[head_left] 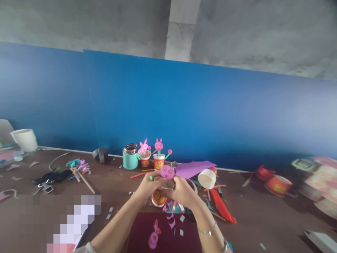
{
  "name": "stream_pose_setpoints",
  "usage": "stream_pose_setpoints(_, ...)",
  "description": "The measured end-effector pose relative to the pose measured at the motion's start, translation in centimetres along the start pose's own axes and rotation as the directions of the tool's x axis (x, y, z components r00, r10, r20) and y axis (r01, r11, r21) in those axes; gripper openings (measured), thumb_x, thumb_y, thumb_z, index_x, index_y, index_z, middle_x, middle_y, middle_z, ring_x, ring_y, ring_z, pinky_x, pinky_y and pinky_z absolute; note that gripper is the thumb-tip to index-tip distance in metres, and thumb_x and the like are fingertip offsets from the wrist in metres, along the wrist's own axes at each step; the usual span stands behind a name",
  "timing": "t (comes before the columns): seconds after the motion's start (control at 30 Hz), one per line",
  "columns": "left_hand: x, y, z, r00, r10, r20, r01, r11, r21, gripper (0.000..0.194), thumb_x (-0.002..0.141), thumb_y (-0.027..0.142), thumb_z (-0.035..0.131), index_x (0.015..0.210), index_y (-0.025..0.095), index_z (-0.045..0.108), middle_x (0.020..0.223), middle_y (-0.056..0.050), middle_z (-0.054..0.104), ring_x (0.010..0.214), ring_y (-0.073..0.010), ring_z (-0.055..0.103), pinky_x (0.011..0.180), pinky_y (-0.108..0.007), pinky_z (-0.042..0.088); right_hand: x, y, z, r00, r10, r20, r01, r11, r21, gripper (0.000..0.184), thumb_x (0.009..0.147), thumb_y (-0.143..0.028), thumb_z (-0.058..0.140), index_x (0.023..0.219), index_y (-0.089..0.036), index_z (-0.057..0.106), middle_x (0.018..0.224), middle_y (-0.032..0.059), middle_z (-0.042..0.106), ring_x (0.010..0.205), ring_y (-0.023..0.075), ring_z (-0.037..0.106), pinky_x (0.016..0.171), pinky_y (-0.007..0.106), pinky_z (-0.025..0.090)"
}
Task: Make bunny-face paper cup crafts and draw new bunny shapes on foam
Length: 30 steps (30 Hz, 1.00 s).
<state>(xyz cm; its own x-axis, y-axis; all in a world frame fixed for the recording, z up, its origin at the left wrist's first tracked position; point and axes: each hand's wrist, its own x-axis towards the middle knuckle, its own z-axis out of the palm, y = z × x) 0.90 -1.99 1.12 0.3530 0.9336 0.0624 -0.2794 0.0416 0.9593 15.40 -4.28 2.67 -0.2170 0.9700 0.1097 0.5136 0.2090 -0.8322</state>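
From where I'm standing, the pink paper face (167, 172) is btwn the L hand (151, 184) & R hand (181, 191), right up by the fingertips & over the red cup (159, 199). Both hands are part-closed, fingers bent in twd each other, tho can't tell exactly which has hold of the face or cup. Pink cutouts (153, 240) lie on the dk red mat (139, 230) btwn the forearms, w/ the teal thermos (130, 159) behind, off to the L.

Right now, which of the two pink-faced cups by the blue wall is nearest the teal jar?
The left cup, right beside the teal jar; the other cup stands farther right.
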Motion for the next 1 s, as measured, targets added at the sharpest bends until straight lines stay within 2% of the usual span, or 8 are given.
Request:
stream_pose_setpoints(0.2, 0.8, -0.8, -0.7, 0.988, 0.031, -0.154, -0.048, 0.993, -0.107, 0.036, 0.062, 0.039, 0.076, 0.085, 0.012, 0.070, 0.072, -0.008, 0.072, 0.066, -0.0206, 0.066, 0.064, -0.028, 0.048, -0.2, 1.4, -0.8, 0.989, 0.009, -0.150, -0.040, 0.978, -0.203, 0.036, 0.058, -0.032, 0.075, 0.092, -0.022, 0.067, 0.082, 0.0056, 0.071, 0.079, 0.0267, 0.063, 0.064, 0.029, 0.042)
stream_pose_setpoints(0.27, 1.0, -0.9, -1.0, 0.978, 0.045, -0.203, -0.076, 0.986, -0.147, 0.037, 0.062, 0.040, 0.076, 0.087, 0.012, 0.069, 0.075, -0.008, 0.073, 0.068, -0.0203, 0.067, 0.066, -0.028, 0.049, -0.1, 2.0, -1.5, 0.989, 0.040, -0.143, -0.058, 0.991, -0.121, 0.032, 0.060, -0.031, 0.073, 0.090, -0.022, 0.067, 0.084, 0.0062, 0.071, 0.079, 0.0256, 0.064, 0.066, 0.030, 0.043)
stream_pose_setpoints(0.33, 1.1, -0.8, -1.3, 0.971, 0.038, -0.234, -0.083, 0.980, -0.182, 0.038, 0.062, 0.040, 0.076, 0.087, 0.013, 0.068, 0.075, -0.008, 0.073, 0.070, -0.0203, 0.067, 0.066, -0.027, 0.049, 0.2, 2.5, -2.0, 0.987, 0.099, -0.126, -0.089, 0.992, 0.087, 0.027, 0.063, -0.029, 0.068, 0.088, -0.019, 0.066, 0.082, 0.0064, 0.071, 0.075, 0.0231, 0.065, 0.065, 0.030, 0.045)
stream_pose_setpoints(0.47, 1.1, -0.8, -1.2, 0.971, -0.010, -0.238, -0.041, 0.977, -0.207, 0.038, 0.059, 0.040, 0.077, 0.084, 0.013, 0.068, 0.071, -0.008, 0.073, 0.065, -0.0201, 0.067, 0.062, -0.027, 0.048, 0.9, 2.6, -1.8, 0.978, 0.181, -0.100, -0.114, 0.876, 0.469, 0.027, 0.066, -0.036, 0.067, 0.084, -0.016, 0.065, 0.071, 0.0047, 0.069, 0.067, 0.0194, 0.065, 0.062, 0.028, 0.046)
stream_pose_setpoints(0.63, 0.9, -0.6, -0.7, 0.980, -0.027, -0.200, -0.021, 0.972, -0.235, 0.036, 0.059, 0.037, 0.078, 0.083, 0.013, 0.068, 0.071, -0.007, 0.073, 0.062, -0.0195, 0.067, 0.062, -0.027, 0.049, 1.4, 1.9, -0.7, 0.977, 0.097, -0.191, -0.015, 0.921, 0.389, 0.030, 0.073, -0.042, 0.061, 0.081, -0.015, 0.070, 0.067, 0.0028, 0.066, 0.067, 0.0173, 0.060, 0.056, 0.024, 0.043)
stream_pose_setpoints(0.7, 0.8, -0.5, -0.7, 0.977, -0.033, -0.212, -0.021, 0.969, -0.247, 0.035, 0.059, 0.037, 0.078, 0.082, 0.013, 0.068, 0.071, -0.007, 0.073, 0.063, -0.0197, 0.067, 0.063, -0.027, 0.049, 1.3, 1.7, -0.5, 0.983, 0.062, -0.173, 0.014, 0.912, 0.410, 0.028, 0.075, -0.039, 0.058, 0.085, -0.016, 0.070, 0.077, 0.0045, 0.068, 0.075, 0.0187, 0.061, 0.060, 0.025, 0.046)
stream_pose_setpoints(0.87, 1.0, -0.4, -1.0, 0.958, -0.053, -0.282, -0.032, 0.958, -0.286, 0.036, 0.059, 0.033, 0.077, 0.087, 0.013, 0.068, 0.071, -0.007, 0.073, 0.063, -0.0196, 0.067, 0.058, -0.025, 0.048, 1.1, 1.6, -0.3, 0.980, 0.041, -0.194, 0.086, 0.794, 0.602, 0.021, 0.073, -0.027, 0.055, 0.085, -0.018, 0.069, 0.089, 0.0068, 0.068, 0.085, 0.0212, 0.063, 0.072, 0.030, 0.050)
stream_pose_setpoints(1.0, 1.1, -0.5, -1.3, 0.958, -0.042, -0.285, -0.042, 0.959, -0.281, 0.031, 0.062, 0.031, 0.076, 0.087, 0.014, 0.068, 0.072, -0.006, 0.073, 0.063, -0.0184, 0.067, 0.058, -0.025, 0.048, 1.0, 1.1, -0.3, 0.972, -0.027, -0.232, 0.144, 0.851, 0.505, 0.026, 0.080, -0.037, 0.054, 0.089, -0.018, 0.069, 0.092, 0.0069, 0.068, 0.090, 0.0212, 0.062, 0.079, 0.030, 0.047)
